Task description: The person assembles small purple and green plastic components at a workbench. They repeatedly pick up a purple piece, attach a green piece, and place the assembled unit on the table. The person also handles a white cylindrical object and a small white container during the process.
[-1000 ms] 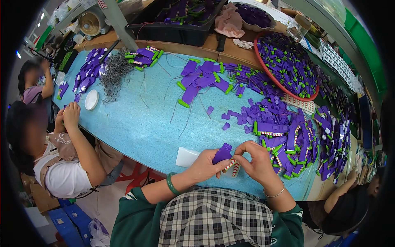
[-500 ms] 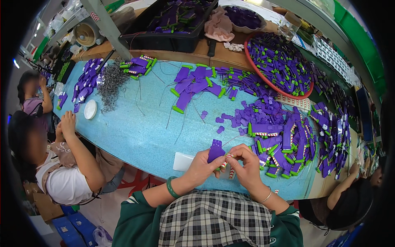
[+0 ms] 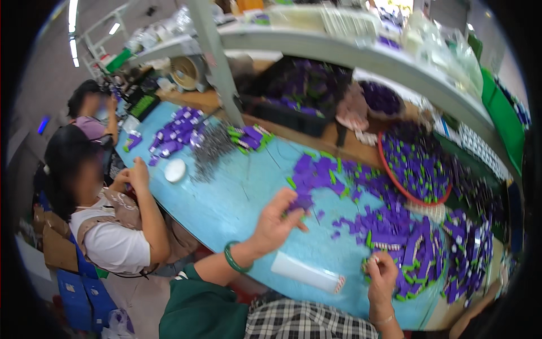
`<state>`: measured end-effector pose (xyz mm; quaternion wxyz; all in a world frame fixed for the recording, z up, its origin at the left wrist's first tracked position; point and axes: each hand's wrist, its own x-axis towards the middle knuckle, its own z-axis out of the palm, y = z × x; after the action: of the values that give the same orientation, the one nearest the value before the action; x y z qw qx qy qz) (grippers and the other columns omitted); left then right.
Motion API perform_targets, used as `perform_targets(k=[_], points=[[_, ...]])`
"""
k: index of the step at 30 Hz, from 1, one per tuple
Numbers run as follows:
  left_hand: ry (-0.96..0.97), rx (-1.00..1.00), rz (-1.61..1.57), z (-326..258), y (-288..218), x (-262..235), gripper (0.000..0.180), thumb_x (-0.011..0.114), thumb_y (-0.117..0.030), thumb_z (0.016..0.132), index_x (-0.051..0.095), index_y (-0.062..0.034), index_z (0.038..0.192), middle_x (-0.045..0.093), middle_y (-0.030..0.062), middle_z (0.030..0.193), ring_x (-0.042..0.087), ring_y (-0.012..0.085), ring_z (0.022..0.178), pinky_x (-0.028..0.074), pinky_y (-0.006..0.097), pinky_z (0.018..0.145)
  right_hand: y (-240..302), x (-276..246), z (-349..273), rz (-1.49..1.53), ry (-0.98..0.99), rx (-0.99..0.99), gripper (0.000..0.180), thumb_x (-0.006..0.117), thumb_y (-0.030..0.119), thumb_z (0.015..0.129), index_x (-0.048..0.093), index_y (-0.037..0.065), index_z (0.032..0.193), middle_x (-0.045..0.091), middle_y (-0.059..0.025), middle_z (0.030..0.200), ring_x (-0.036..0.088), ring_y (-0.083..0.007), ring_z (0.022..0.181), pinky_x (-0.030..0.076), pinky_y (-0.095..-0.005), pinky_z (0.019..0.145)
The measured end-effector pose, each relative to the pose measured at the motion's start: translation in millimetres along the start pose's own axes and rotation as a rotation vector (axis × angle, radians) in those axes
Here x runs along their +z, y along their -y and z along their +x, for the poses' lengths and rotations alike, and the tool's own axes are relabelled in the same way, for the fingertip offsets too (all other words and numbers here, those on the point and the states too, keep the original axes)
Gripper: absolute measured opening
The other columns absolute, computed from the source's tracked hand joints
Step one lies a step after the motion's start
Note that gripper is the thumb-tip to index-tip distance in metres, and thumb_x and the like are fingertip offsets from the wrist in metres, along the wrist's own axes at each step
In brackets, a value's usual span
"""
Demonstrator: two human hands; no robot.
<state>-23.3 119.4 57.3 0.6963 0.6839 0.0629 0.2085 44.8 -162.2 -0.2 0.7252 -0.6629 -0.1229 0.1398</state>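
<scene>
At the far left a seated co-worker (image 3: 107, 226) in a white top and patterned vest leans over the edge of the long blue table (image 3: 237, 198), both hands drawn together near the rim, with another person (image 3: 90, 110) behind. On the table just beyond them lies a small white round lid (image 3: 175, 170), then a heap of purple pieces (image 3: 178, 131) and a grey tangle of thin metal parts (image 3: 213, 151). Nearer the middle, the left hand (image 3: 275, 221), a green bangle (image 3: 231, 257) on its wrist, reaches forward over the blue surface, fingers curled with the tips touching the near edge of a loose pile of purple and green pieces (image 3: 316, 176); whether it has one pinched is too blurred to tell. Just below it, close to the near edge, lies a flat white strip (image 3: 306, 272). To the right, the right hand (image 3: 383, 275) sits low by the table's near edge, fingers closed around a small item I cannot make out, touching the dense purple pile (image 3: 418, 248). Beyond that stands a red-rimmed round basket (image 3: 389, 169) full of purple pieces.
</scene>
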Motion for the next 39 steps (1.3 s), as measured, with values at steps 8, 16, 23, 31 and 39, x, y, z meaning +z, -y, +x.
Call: perform_targets(k=[8, 16, 23, 31, 39], points=[[-0.539, 0.731, 0.389, 235.9, -131.0, -132.5, 0.024, 0.060, -0.003, 0.086, 0.053, 0.0014, 0.108, 0.060, 0.0073, 0.081, 0.060, 0.0111, 0.068, 0.049, 0.024, 0.051, -15.4, -21.1, -0.1, 0.063, -0.076, 0.035, 0.010, 0.058, -0.007, 0.080, 0.055, 0.001, 0.086, 0.057, -0.0026, 0.071, 0.054, -0.0096, 0.060, 0.044, -0.0227, 0.055], [-0.748, 0.624, 1.135, 377.3, -166.9, -194.4, 0.036, 0.063, -0.010, 0.082, 0.055, 0.0005, 0.115, 0.065, 0.0190, 0.097, 0.064, 0.0306, 0.091, 0.051, 0.038, 0.080, 14.6, -26.8, -13.7, -0.131, -0.003, 0.078, 0.006, 0.063, 0.010, 0.088, 0.059, 0.005, 0.088, 0.058, 0.0010, 0.074, 0.050, -0.0054, 0.063, 0.040, -0.0207, 0.058], [-0.636, 1.089, 0.996, 284.0, -105.9, -103.6, 0.016, 0.056, 0.003, 0.078, 0.059, -0.0004, 0.093, 0.059, 0.0158, 0.085, 0.058, 0.0354, 0.080, 0.047, 0.044, 0.074, -0.4, -30.5, -5.5, 0.006, -0.068, 0.052, 0.012, 0.059, -0.009, 0.081, 0.056, -0.001, 0.089, 0.056, -0.0015, 0.082, 0.055, -0.0076, 0.073, 0.045, -0.0214, 0.067], [0.444, 0.338, 1.245, 134.2, 62.3, -30.5, 0.018, 0.065, -0.015, 0.079, 0.064, -0.0058, 0.094, 0.061, 0.0121, 0.090, 0.061, 0.0318, 0.084, 0.051, 0.041, 0.068, 2.6, -10.4, -6.3, 0.036, 0.115, 0.031, 0.012, 0.062, -0.006, 0.081, 0.057, -0.003, 0.091, 0.055, -0.0058, 0.093, 0.059, -0.0109, 0.080, 0.050, -0.0242, 0.072], [0.369, 0.319, 1.680, 130.7, 100.4, 21.9, 0.015, 0.065, -0.016, 0.077, 0.060, -0.0059, 0.086, 0.065, 0.0109, 0.075, 0.065, 0.0284, 0.068, 0.052, 0.040, 0.057, 1.3, -25.7, -17.8, -0.180, 0.213, 0.004, 0.013, 0.063, -0.005, 0.081, 0.057, -0.002, 0.093, 0.056, -0.0076, 0.093, 0.058, -0.0129, 0.082, 0.051, -0.0259, 0.073]])
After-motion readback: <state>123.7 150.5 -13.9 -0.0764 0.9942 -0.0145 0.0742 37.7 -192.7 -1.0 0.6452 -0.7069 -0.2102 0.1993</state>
